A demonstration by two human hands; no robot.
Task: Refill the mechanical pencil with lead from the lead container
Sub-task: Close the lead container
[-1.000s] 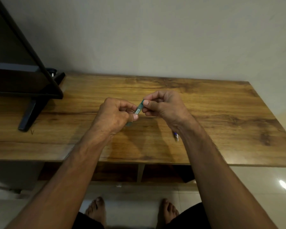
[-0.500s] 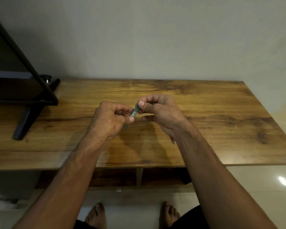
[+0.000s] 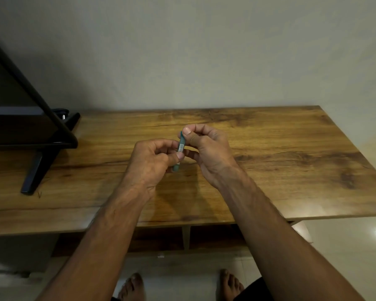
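A slim teal lead container (image 3: 180,148) with a small white label stands nearly upright above the wooden table (image 3: 280,166). My left hand (image 3: 154,161) grips its lower half between thumb and fingers. My right hand (image 3: 208,148) pinches its top end with thumb and forefinger. The mechanical pencil is hidden behind my right forearm.
A black monitor (image 3: 24,127) on a slanted stand (image 3: 37,170) occupies the table's left end. A wall rises right behind the table. Open shelves sit under the tabletop, and my bare feet (image 3: 132,287) rest on the tiled floor below.
The view has tilted up, so the table sits lower in frame. The container has swung from slanted to nearly upright between my hands. The pencil tip near my right wrist is no longer visible.
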